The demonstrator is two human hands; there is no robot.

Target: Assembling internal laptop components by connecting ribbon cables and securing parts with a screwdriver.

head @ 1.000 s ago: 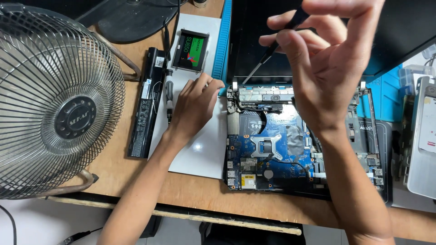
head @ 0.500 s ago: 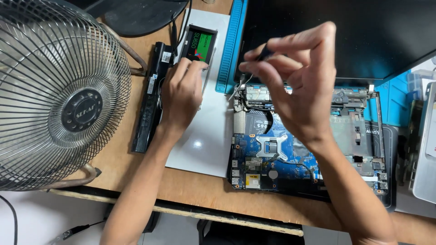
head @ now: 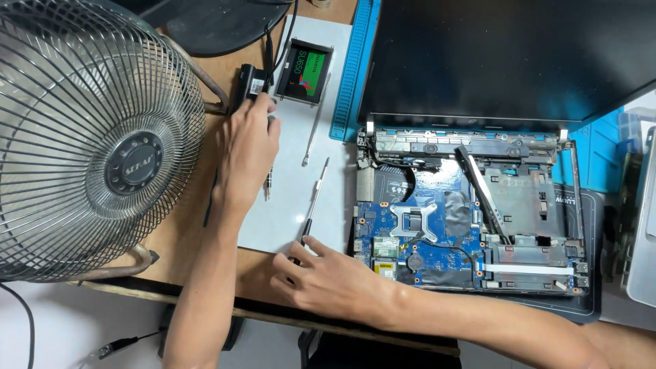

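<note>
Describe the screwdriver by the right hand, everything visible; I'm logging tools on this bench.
The screwdriver is slim, with a thin bright metal shaft and a dark handle. It lies flat on the white mat, slanted, tip pointing up and away toward the top of the bench, handle end nearest the person. The right hand rests its fingertips on the handle end, hiding part of it. It lies just left of the opened laptop, apart from it.

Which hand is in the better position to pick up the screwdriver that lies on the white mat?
The right hand. Its fingertips already touch the handle end of the screwdriver on the white mat. The left hand is farther up, resting on a long black battery.
</note>
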